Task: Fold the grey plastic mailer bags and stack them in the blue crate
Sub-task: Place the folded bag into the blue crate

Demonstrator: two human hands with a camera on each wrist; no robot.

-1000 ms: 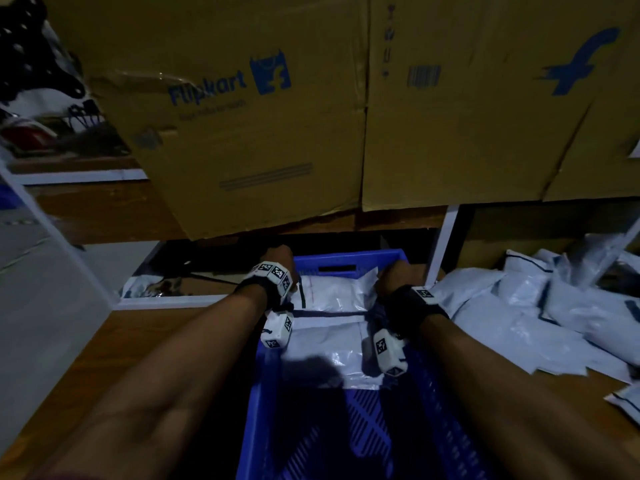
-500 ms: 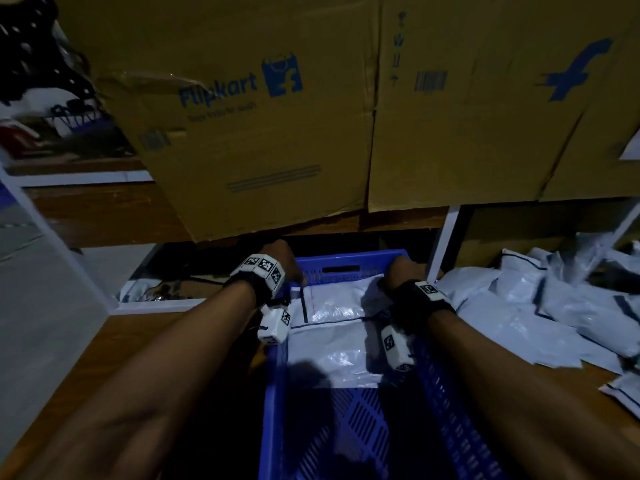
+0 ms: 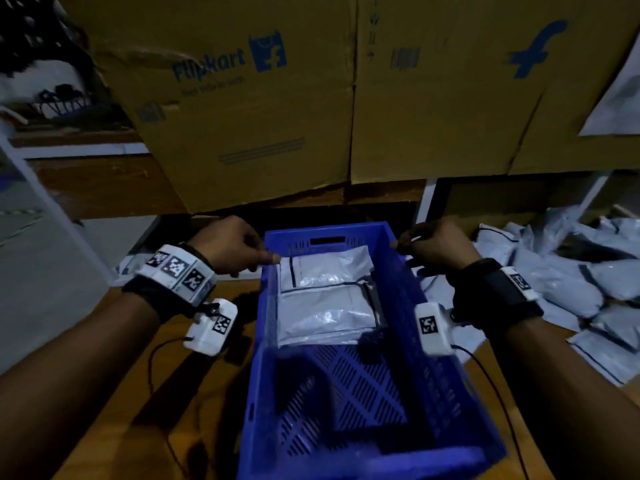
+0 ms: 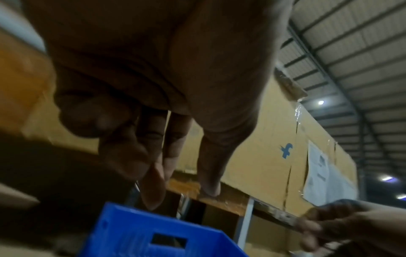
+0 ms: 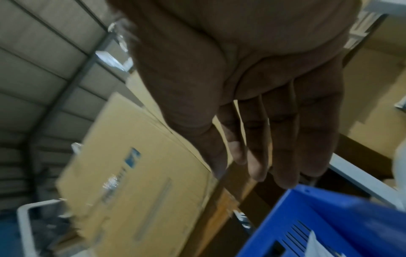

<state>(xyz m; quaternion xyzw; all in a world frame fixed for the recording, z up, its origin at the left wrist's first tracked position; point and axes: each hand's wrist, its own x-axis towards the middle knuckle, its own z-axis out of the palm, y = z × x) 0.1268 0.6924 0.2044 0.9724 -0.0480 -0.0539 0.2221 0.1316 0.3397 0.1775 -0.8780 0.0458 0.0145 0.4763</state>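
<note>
Hands have lifted out of the blue crate (image 3: 408, 306); my left hand (image 3: 228, 244) hangs slack and empty by its far-left corner; folded mailer bags (image 3: 322, 299) lie stacked between; my right hand (image 3: 440, 242), also loose, hovers nearest the unfolded pile (image 3: 561, 282), so I judge another fold comes next.

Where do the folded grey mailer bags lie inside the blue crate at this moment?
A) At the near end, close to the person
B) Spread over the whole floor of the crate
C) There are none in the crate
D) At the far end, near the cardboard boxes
D: the folded grey mailer bags lie at the far end of the blue crate, while the near part of its slotted floor is bare.
</note>
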